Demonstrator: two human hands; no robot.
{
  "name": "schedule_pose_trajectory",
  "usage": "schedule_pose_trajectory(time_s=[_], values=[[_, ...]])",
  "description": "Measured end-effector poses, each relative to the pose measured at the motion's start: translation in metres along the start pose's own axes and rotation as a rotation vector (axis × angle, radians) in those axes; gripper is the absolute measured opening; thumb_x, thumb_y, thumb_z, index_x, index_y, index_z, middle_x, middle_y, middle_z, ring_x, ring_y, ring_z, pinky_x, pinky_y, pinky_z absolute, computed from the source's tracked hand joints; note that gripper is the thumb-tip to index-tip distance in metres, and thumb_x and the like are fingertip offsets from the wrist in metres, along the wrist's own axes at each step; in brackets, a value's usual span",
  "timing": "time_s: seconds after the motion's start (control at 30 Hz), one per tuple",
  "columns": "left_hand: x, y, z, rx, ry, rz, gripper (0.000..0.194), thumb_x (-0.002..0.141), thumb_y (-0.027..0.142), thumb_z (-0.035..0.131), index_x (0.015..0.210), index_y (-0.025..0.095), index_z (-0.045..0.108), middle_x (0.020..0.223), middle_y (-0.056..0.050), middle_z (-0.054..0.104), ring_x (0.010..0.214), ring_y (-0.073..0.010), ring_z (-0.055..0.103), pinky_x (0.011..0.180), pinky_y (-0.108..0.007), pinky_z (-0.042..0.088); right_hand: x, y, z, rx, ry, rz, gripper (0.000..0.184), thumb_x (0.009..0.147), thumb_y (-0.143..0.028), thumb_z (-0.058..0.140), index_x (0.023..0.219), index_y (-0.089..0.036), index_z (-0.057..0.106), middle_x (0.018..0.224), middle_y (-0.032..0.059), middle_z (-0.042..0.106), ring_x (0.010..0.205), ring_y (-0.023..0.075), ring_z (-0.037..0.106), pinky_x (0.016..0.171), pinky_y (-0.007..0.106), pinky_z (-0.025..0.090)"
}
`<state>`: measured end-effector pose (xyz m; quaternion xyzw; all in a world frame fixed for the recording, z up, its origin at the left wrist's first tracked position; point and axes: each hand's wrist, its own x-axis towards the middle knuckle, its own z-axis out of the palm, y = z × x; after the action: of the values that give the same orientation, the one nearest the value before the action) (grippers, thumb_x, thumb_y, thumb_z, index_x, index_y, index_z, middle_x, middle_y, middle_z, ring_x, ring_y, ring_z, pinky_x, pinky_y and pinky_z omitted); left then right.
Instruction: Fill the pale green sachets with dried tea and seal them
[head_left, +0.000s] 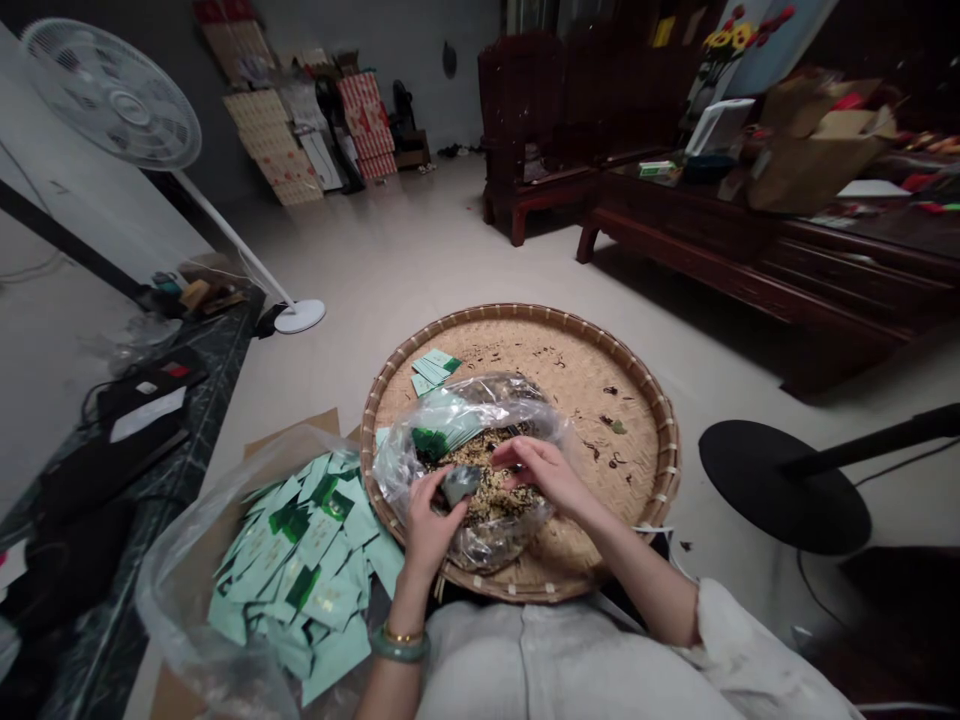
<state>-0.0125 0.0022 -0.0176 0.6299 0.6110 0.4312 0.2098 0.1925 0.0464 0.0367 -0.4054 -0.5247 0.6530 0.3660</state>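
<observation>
My left hand is closed around a small light-green packet whose dark mouth faces up. To the right of it, my right hand hovers over the loose dried tea-like mix, fingers apart and slightly bent; nothing shows between them. The mix lies in a clear plastic bag, its rim spread wide. Several green packets rest along the bag's far left side. Under the bag is a round woven bamboo tray, with a small stack of packets near its far left rim.
Left of the tray, a plastic-lined cardboard box is heaped with green packets. A white standing fan is beyond it. At right are a black round stand base and a dark wooden table. Dark curled bits lie scattered on the tray.
</observation>
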Motion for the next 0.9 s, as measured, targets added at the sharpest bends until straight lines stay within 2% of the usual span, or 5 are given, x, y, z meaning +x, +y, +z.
schedule_pose_trajectory(time_s=[0.1, 0.2, 0.3, 0.6, 0.9], values=[[0.000, -0.011, -0.002, -0.191, 0.051, -0.204, 0.049, 0.063, 0.030, 0.073, 0.108, 0.015, 0.061, 0.106, -0.011, 0.064, 0.090, -0.0224, 0.063, 0.080, -0.036, 0.053, 0.007, 0.019, -0.001, -0.370, -0.060, 0.002, 0.038, 0.080, -0.032, 0.058, 0.115, -0.017, 0.059, 0.112, 0.0125, 0.063, 0.093, 0.0237, 0.063, 0.078, 0.038, 0.051], [0.000, -0.017, -0.002, -0.380, 0.055, -0.334, 0.058, 0.060, 0.032, 0.075, 0.112, 0.011, 0.057, 0.112, -0.014, 0.064, 0.093, -0.0222, 0.065, 0.086, -0.036, 0.052, 0.018, 0.044, 0.008, -0.686, -0.134, -0.069, 0.073, 0.064, -0.012, 0.070, 0.133, -0.013, 0.044, 0.129, 0.0177, 0.052, 0.117, 0.0291, 0.050, 0.098, 0.040, 0.040], [0.000, -0.014, -0.004, -0.452, 0.048, -0.374, 0.061, 0.060, 0.031, 0.076, 0.113, 0.011, 0.056, 0.114, -0.016, 0.064, 0.095, -0.0229, 0.066, 0.087, -0.037, 0.052, 0.033, 0.057, 0.020, -0.797, -0.154, -0.055, 0.085, 0.060, -0.014, 0.076, 0.136, -0.010, 0.038, 0.132, 0.0209, 0.046, 0.122, 0.0306, 0.044, 0.099, 0.039, 0.038], [0.000, -0.011, -0.007, -0.496, 0.059, -0.391, 0.059, 0.060, 0.028, 0.075, 0.112, 0.010, 0.055, 0.115, -0.018, 0.064, 0.098, -0.0252, 0.065, 0.089, -0.041, 0.051, 0.054, 0.058, 0.033, -0.863, -0.227, -0.167, 0.076, 0.059, -0.014, 0.078, 0.129, -0.018, 0.050, 0.116, 0.0124, 0.051, 0.108, 0.0273, 0.050, 0.090, 0.034, 0.041], [0.000, -0.014, -0.007, -0.452, 0.070, -0.381, 0.057, 0.059, 0.030, 0.076, 0.110, 0.011, 0.057, 0.107, -0.014, 0.068, 0.093, -0.0240, 0.067, 0.086, -0.040, 0.053, 0.060, 0.048, 0.036, -0.960, -0.267, -0.224, 0.036, 0.064, -0.009, 0.070, 0.099, -0.018, 0.069, 0.092, 0.0059, 0.061, 0.085, 0.0194, 0.056, 0.075, 0.026, 0.041]])
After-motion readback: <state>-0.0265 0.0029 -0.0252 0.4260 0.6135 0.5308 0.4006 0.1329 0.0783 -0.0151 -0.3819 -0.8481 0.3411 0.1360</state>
